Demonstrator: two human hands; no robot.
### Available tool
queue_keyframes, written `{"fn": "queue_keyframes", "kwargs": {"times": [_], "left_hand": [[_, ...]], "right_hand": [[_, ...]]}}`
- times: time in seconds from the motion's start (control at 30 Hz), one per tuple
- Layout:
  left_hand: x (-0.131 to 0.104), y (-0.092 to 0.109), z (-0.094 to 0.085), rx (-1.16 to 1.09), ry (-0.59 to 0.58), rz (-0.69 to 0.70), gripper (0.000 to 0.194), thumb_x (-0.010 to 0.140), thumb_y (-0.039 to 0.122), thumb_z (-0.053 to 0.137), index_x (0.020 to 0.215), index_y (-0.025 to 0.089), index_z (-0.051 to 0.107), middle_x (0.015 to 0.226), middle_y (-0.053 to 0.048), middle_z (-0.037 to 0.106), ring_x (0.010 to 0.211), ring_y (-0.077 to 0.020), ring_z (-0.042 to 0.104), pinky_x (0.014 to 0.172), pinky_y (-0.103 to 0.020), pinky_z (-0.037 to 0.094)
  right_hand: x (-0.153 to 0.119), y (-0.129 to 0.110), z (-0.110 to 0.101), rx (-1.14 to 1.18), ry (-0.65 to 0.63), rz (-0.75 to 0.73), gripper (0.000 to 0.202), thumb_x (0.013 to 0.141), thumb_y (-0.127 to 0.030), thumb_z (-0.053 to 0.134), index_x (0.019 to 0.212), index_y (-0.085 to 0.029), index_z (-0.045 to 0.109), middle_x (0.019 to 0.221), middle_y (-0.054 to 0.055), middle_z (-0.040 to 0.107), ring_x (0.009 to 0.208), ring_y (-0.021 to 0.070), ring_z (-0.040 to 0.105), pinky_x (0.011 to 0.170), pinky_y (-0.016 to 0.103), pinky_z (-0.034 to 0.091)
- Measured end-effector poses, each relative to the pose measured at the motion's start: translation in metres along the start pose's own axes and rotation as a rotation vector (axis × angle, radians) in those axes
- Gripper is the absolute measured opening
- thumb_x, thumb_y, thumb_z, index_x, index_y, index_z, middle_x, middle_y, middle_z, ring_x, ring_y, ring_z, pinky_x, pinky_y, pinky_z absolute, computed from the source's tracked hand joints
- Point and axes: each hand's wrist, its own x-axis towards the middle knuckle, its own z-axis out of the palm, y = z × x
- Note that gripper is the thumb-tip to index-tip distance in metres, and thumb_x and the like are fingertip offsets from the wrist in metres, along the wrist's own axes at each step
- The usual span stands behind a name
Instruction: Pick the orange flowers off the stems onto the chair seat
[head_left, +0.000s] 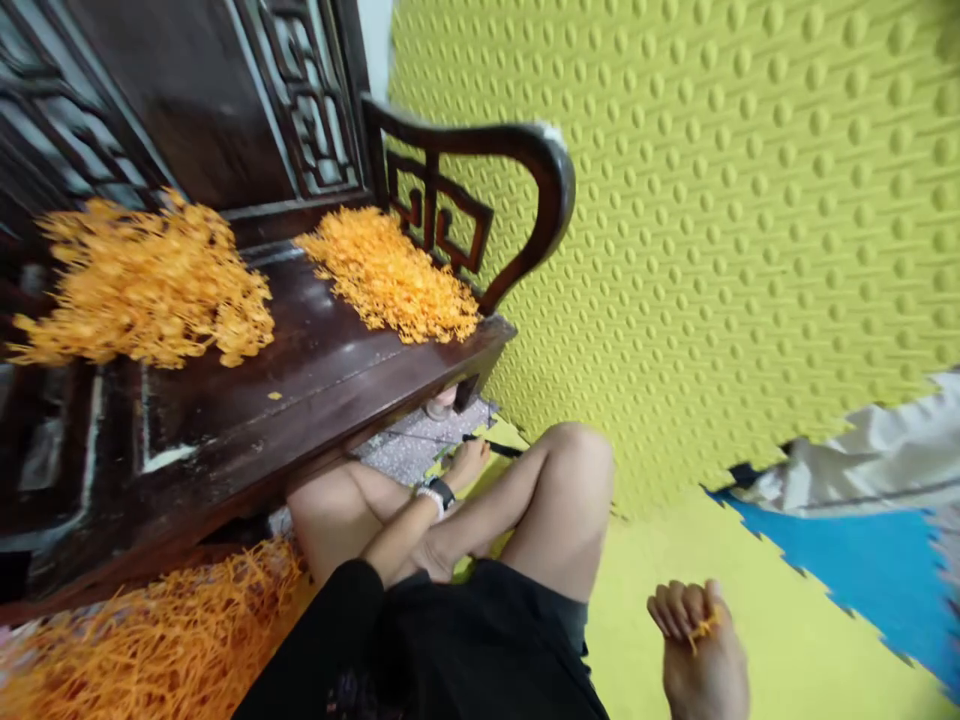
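Observation:
My right hand (pixel 697 640) is closed at the lower right, with a small orange plastic piece (pixel 705 628) pinched in its fingers. Beyond my crossed legs, my left hand (pixel 469 462) is held low near the floor, its fingers curled together; whatever they hold is too small to make out. A dark watch (pixel 441 492) and a pale beaded bracelet are on that wrist. Right by the left fingers lies a thin black stick-like object (pixel 499 449). Two heaps of orange branching plastic pieces, a left heap (pixel 157 285) and a right heap (pixel 394 275), rest on the dark wooden bench.
The carved wooden bench (pixel 315 375) with its curved armrest (pixel 555 180) stands ahead and left. More orange strands (pixel 165 640) are piled below its front edge. Yellow foam mat (pixel 645 540) covers the floor, joining a blue mat (pixel 862 570). A whitish sheet (pixel 885 460) lies at the right.

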Motion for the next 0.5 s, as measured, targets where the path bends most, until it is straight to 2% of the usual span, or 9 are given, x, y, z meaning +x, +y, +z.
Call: {"fn": "queue_keyframes", "kwargs": {"times": [0.1,0.17,0.23,0.3,0.33,0.4,0.47,0.5], "left_hand": [[0.002,0.016,-0.035,0.057,0.198,0.082,0.021,0.095,0.029,0.047,0.097,0.012,0.059,0.099,-0.007,0.061,0.087,-0.0155,0.06,0.08,-0.034,0.052],[0.0,0.034,-0.069,0.088,0.368,0.119,0.027,0.098,0.028,0.035,0.087,0.014,0.056,0.096,-0.007,0.058,0.088,-0.0149,0.058,0.083,-0.031,0.048],[0.003,0.057,-0.112,0.138,0.561,0.146,0.032,0.1,0.032,0.027,0.092,0.015,0.053,0.103,-0.01,0.055,0.093,-0.0171,0.057,0.086,-0.031,0.046],[0.016,0.078,-0.159,0.268,0.778,0.168,0.035,0.1,0.034,0.025,0.105,0.012,0.051,0.111,-0.016,0.054,0.094,-0.0212,0.058,0.082,-0.034,0.047],[0.027,0.086,-0.182,0.338,0.787,0.159,0.036,0.1,0.032,0.024,0.112,0.009,0.049,0.112,-0.018,0.055,0.093,-0.0228,0.059,0.081,-0.036,0.048],[0.055,0.095,-0.221,0.482,0.684,0.133,0.038,0.097,0.018,0.026,0.13,0.008,0.04,0.124,-0.019,0.053,0.108,-0.0273,0.055,0.091,-0.042,0.045],[0.083,0.095,-0.247,0.564,0.586,0.071,0.045,0.094,0.016,0.034,0.139,0.009,0.036,0.138,-0.02,0.045,0.127,-0.0348,0.041,0.104,-0.053,0.035],[0.094,0.094,-0.254,0.585,0.557,0.051,0.046,0.094,0.019,0.039,0.139,0.011,0.037,0.145,-0.019,0.038,0.135,-0.038,0.031,0.108,-0.059,0.027]], "right_hand": [[0.034,-0.002,0.035,-0.003,-0.182,0.029,0.055,0.074,-0.05,0.067,0.045,-0.019,0.033,0.04,-0.006,0.028,0.034,0.0054,0.024,0.034,0.023,0.023],[0.055,-0.005,0.065,-0.022,-0.306,-0.018,0.056,0.073,-0.053,0.068,0.045,-0.019,0.033,0.04,-0.007,0.028,0.035,0.0055,0.025,0.035,0.023,0.024],[0.071,-0.008,0.096,-0.032,-0.42,-0.072,0.057,0.074,-0.057,0.065,0.046,-0.02,0.032,0.041,-0.006,0.028,0.036,0.0057,0.025,0.036,0.023,0.023],[0.08,-0.01,0.124,-0.034,-0.568,-0.104,0.057,0.076,-0.059,0.061,0.048,-0.02,0.031,0.042,-0.007,0.027,0.037,0.0062,0.025,0.036,0.023,0.022],[0.083,-0.011,0.138,-0.035,-0.648,-0.112,0.056,0.078,-0.06,0.058,0.049,-0.021,0.031,0.043,-0.007,0.027,0.037,0.0065,0.025,0.037,0.023,0.022],[0.084,-0.012,0.161,-0.041,-0.787,-0.118,0.051,0.08,-0.061,0.052,0.054,-0.021,0.034,0.047,-0.006,0.03,0.038,0.0072,0.026,0.038,0.024,0.022],[0.084,-0.012,0.179,-0.057,-0.87,-0.118,0.045,0.08,-0.059,0.051,0.06,-0.022,0.037,0.053,-0.006,0.035,0.039,0.0075,0.028,0.039,0.024,0.024],[0.083,-0.012,0.186,-0.068,-0.894,-0.117,0.042,0.081,-0.057,0.051,0.063,-0.022,0.039,0.055,-0.005,0.038,0.04,0.0076,0.028,0.04,0.024,0.025]]}}
